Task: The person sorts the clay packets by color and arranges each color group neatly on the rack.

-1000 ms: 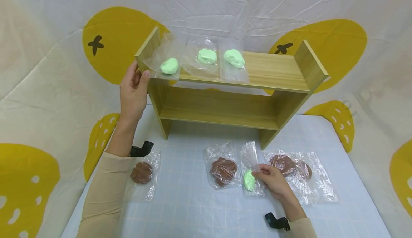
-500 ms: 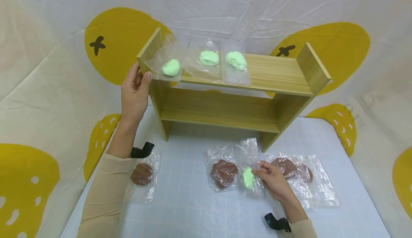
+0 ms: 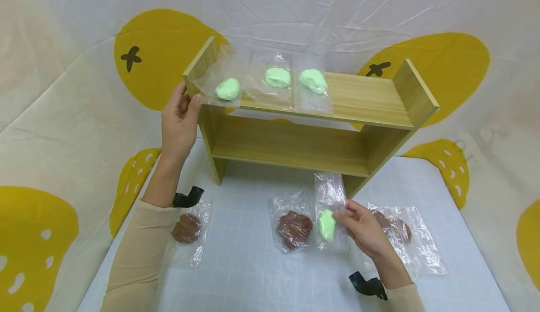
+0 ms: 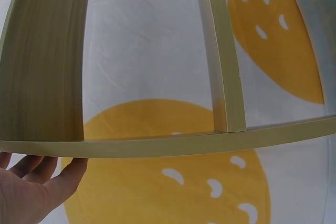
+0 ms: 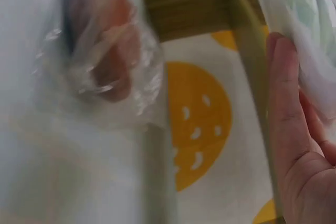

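My left hand (image 3: 179,122) holds the left side panel of a wooden shelf (image 3: 291,145). Its thumb lies at the panel's front edge, and in the left wrist view its fingers (image 4: 71,177) meet the outer side. Near the shelf's right leg, my right hand (image 3: 364,225) pinches a clear plastic bag with a pale green clay lump (image 3: 326,225). This bag hangs steeply, its upper part overlapping the shelf's lower front in the head view. Three bagged green lumps lie on the top board: left (image 3: 228,89), middle (image 3: 277,78) and right (image 3: 313,81).
Bagged brown lumps lie on the pale checked cloth: one at the left (image 3: 186,228), one near the middle (image 3: 294,229), and more at the right (image 3: 398,227), partly behind my right hand. A white sheet with yellow shapes (image 3: 164,59) hangs behind the shelf.
My right hand has raised the green bag off the cloth and toward the shelf. The left hand keeps its hold on the panel. The whole view has shifted slightly.
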A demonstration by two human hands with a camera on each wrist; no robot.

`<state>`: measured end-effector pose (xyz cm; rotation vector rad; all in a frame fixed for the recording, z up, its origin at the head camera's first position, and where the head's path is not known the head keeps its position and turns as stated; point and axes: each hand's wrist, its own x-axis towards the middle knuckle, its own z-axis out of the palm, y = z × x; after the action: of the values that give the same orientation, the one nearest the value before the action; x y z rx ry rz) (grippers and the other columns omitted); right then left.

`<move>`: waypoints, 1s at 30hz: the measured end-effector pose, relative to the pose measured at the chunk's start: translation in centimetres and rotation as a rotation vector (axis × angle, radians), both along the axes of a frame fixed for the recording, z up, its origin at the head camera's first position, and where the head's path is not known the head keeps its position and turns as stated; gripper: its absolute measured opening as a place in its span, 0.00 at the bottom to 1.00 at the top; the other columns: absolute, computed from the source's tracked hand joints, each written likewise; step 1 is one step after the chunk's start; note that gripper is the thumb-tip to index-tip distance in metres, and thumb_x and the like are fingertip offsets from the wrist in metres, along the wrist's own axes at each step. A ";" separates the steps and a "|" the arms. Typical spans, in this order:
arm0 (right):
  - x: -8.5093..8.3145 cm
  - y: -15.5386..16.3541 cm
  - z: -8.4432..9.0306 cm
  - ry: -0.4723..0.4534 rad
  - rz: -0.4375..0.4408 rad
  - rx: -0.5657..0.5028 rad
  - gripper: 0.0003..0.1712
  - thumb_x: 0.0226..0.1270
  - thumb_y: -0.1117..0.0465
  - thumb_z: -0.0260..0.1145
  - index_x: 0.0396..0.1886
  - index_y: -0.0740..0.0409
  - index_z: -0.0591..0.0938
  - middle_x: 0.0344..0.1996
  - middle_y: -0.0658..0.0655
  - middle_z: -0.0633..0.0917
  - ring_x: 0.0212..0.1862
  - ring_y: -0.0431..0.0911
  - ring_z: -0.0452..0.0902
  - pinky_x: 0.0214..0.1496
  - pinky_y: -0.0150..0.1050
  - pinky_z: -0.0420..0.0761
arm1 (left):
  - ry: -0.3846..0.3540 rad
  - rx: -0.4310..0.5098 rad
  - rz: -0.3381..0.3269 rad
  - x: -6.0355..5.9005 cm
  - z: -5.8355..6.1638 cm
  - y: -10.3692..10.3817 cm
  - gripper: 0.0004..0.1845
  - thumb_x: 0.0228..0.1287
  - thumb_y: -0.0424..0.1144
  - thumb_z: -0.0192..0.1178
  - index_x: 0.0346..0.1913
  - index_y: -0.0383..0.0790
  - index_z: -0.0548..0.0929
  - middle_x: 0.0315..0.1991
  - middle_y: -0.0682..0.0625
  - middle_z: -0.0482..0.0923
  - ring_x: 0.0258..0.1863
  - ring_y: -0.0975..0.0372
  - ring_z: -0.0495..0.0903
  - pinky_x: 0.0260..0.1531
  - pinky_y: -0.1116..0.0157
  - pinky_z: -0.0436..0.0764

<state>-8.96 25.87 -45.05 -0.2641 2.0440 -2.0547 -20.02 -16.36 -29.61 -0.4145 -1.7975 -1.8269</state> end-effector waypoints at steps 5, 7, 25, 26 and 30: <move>0.3 -0.2 2.0 0.061 0.055 -0.060 0.16 0.72 0.74 0.59 0.57 0.70 0.74 0.33 0.50 0.84 0.28 0.35 0.72 0.26 0.25 0.73 | -0.006 0.002 -0.001 1.2 1.1 0.6 0.23 0.75 0.29 0.53 0.71 0.36 0.71 0.66 0.39 0.73 0.65 0.53 0.72 0.64 0.57 0.71; 0.5 -0.3 2.5 0.081 0.075 -0.078 0.14 0.72 0.75 0.59 0.56 0.68 0.75 0.33 0.50 0.84 0.28 0.35 0.71 0.27 0.25 0.74 | -0.007 0.000 0.001 1.3 1.2 0.7 0.23 0.75 0.30 0.53 0.71 0.36 0.71 0.65 0.39 0.73 0.65 0.53 0.73 0.64 0.57 0.71; -0.7 0.2 13.4 0.435 0.099 -0.109 0.25 0.69 0.84 0.51 0.66 0.77 0.67 0.50 0.63 0.82 0.44 0.49 0.83 0.40 0.42 0.86 | 0.002 -0.010 -0.001 1.2 1.1 0.5 0.23 0.76 0.30 0.53 0.71 0.35 0.71 0.65 0.39 0.73 0.65 0.53 0.73 0.64 0.57 0.71; -1.0 0.1 14.0 0.460 0.103 -0.148 0.25 0.69 0.85 0.51 0.65 0.79 0.66 0.50 0.64 0.82 0.46 0.49 0.82 0.44 0.40 0.85 | 0.001 -0.012 0.000 1.2 1.1 0.5 0.23 0.76 0.30 0.53 0.71 0.35 0.70 0.65 0.39 0.73 0.65 0.53 0.73 0.64 0.57 0.71; -2.6 -0.2 16.5 0.488 0.089 -0.279 0.23 0.68 0.86 0.49 0.63 0.81 0.68 0.47 0.65 0.83 0.45 0.50 0.82 0.45 0.38 0.85 | -0.006 -0.020 0.005 1.2 1.1 0.4 0.24 0.76 0.30 0.53 0.72 0.35 0.70 0.66 0.39 0.72 0.66 0.53 0.72 0.64 0.57 0.71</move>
<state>-11.59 25.65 -28.54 -0.9723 1.9232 -2.3920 -18.79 -15.94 -28.54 -0.4117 -1.8207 -1.8098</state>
